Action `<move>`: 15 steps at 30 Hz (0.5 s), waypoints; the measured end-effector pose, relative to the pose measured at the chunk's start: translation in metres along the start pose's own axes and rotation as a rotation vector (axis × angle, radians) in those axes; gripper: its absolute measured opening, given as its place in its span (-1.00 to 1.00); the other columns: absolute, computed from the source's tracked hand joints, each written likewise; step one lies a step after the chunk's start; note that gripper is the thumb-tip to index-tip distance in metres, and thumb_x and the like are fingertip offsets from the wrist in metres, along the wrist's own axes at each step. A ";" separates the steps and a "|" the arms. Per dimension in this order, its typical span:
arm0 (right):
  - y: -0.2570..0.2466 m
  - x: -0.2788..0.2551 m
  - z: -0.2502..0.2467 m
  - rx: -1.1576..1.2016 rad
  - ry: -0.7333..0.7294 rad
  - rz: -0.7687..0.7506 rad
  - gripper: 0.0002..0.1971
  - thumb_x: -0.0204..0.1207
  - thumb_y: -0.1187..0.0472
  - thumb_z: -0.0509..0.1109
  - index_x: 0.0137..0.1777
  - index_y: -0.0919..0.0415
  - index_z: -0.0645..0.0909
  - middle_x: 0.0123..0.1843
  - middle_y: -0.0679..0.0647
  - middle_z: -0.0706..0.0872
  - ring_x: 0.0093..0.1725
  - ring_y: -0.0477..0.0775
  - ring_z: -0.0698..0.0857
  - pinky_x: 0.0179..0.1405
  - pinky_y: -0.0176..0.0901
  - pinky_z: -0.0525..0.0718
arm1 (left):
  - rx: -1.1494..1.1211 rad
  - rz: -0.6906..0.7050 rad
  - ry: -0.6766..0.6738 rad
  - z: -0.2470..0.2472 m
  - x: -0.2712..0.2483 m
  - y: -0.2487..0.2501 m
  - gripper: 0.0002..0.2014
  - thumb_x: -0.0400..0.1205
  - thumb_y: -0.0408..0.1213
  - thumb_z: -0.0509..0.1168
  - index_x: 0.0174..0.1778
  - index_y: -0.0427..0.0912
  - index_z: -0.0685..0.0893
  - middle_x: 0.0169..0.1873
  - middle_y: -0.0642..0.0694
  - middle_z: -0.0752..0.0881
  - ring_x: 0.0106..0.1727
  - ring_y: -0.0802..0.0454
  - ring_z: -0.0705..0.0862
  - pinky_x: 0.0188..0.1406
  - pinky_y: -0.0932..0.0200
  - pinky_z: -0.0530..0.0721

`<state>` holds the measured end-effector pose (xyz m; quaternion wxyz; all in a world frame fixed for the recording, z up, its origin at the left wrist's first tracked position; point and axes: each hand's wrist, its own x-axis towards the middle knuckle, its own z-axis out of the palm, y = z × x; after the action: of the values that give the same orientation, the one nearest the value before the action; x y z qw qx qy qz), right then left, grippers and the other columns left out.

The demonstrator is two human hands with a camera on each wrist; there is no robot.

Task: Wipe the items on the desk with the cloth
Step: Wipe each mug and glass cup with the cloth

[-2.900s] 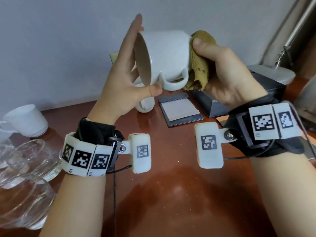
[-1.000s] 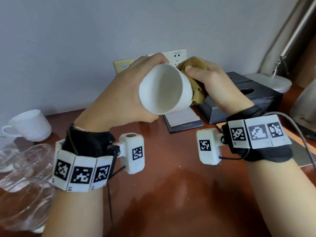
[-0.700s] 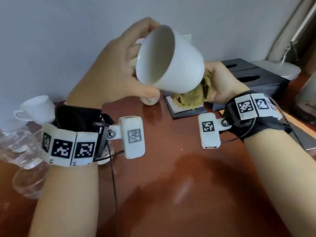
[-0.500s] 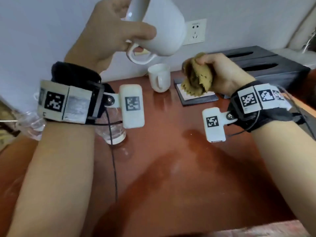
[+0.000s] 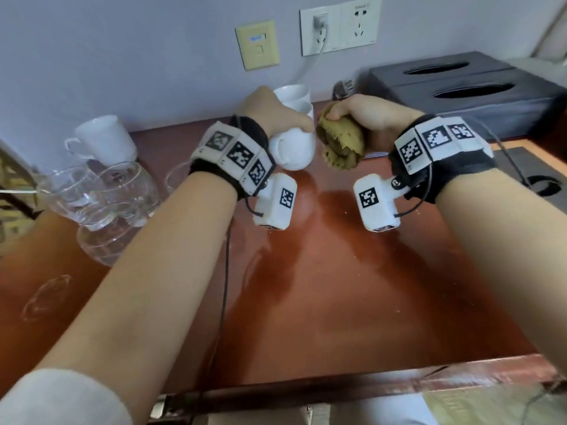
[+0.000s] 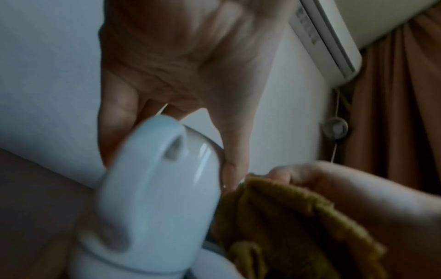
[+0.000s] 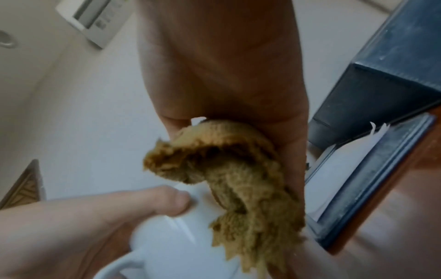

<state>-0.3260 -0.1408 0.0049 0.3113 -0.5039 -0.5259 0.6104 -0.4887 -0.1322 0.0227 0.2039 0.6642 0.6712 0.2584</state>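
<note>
My left hand (image 5: pixel 276 118) grips a white mug (image 5: pixel 294 151) from above, low over the red-brown desk (image 5: pixel 322 286). The left wrist view shows the mug (image 6: pixel 155 198) with its handle toward the camera and my fingers (image 6: pixel 114 117) down its sides. To the right, my right hand (image 5: pixel 368 118) clutches a bunched mustard cloth (image 5: pixel 340 145). The cloth (image 7: pixel 238 179) hangs beside the mug (image 7: pixel 171 245) in the right wrist view. Whether they touch I cannot tell.
A second white mug (image 5: pixel 293 93) stands just behind the held one. A white cup (image 5: pixel 102 139) and several clear glass vessels (image 5: pixel 116 191) crowd the left. A dark tissue box (image 5: pixel 460 87) and a notepad tray (image 7: pixel 358 179) lie at the right.
My left hand has brought the mug down from high in the air to desk level by the second mug. The cloth has come off the mug and stays bunched in my right hand.
</note>
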 end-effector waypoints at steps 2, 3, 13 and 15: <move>0.000 0.006 -0.006 -0.069 0.041 0.019 -0.75 0.48 0.29 0.13 0.05 0.17 0.60 -0.24 0.19 0.61 -0.32 0.21 0.63 -0.33 -0.04 0.70 | 0.136 0.019 0.000 0.006 0.003 0.002 -0.35 0.36 0.12 0.50 0.21 -0.29 0.62 0.10 -0.21 0.70 0.01 -0.13 0.67 -0.37 0.20 0.43; 0.000 0.008 -0.008 -0.106 0.072 0.018 -0.71 0.46 0.30 0.14 0.10 0.17 0.60 -0.25 0.21 0.58 -0.36 0.21 0.61 -0.41 -0.09 0.69 | 0.179 0.017 -0.009 0.009 0.005 0.003 -0.37 0.38 0.16 0.47 0.19 -0.26 0.62 0.08 -0.19 0.69 -0.04 -0.12 0.65 -0.38 0.21 0.44; 0.008 0.020 -0.007 -0.222 0.072 0.088 -0.74 0.32 0.24 0.27 0.01 0.20 0.61 -0.13 0.24 0.66 -0.24 0.24 0.68 -0.31 -0.09 0.66 | -0.143 -0.183 -0.114 0.009 -0.004 -0.001 -0.07 0.46 0.51 0.03 0.56 -0.15 0.35 0.27 -0.23 0.57 0.05 -0.22 0.70 -0.01 -0.06 0.74; 0.010 0.020 -0.005 -0.223 0.035 0.071 -0.78 0.38 0.26 0.25 0.03 0.16 0.58 -0.12 0.23 0.63 -0.22 0.23 0.65 -0.23 -0.05 0.66 | -0.390 -0.231 -0.157 0.002 -0.008 -0.009 -0.38 0.68 0.25 -0.02 0.49 -0.12 0.41 0.25 -0.22 0.58 -0.11 -0.16 0.72 -0.28 0.07 0.75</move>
<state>-0.3256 -0.1235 -0.0097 0.2405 -0.5642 -0.5670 0.5499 -0.4948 -0.1401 0.0150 0.4081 0.5490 0.6621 0.3059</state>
